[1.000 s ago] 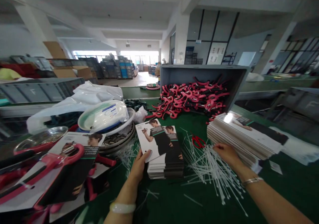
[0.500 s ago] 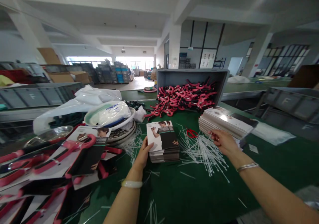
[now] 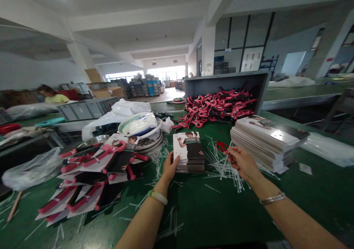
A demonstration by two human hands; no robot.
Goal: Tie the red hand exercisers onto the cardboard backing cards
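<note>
My left hand (image 3: 169, 166) lies against the left side of a short stack of printed cards (image 3: 190, 151), its thumb at the front edge and fingers around the side. To the right, my right hand (image 3: 242, 162) is over the pile of white cable ties (image 3: 225, 168), thumb and fingertips pinched together; what is between them is too small to make out. Red scissors (image 3: 221, 146) lie just beyond those fingertips. Behind my right hand stands a taller stack of cards (image 3: 262, 142). At the left, pink and black clamps (image 3: 103, 153) rest on cards in a heap.
A grey crate (image 3: 226, 79) lies on its side behind the cards, pink clamps spilling from it. Left of centre are basins (image 3: 142, 131) with plastic bags. Loose ties dot the green table (image 3: 210, 219). A person (image 3: 52, 94) is far left.
The view has swung left, bringing a person and more of the clamp heap into sight. My right hand has moved slightly nearer the scissors; my left hand stays at the short stack.
</note>
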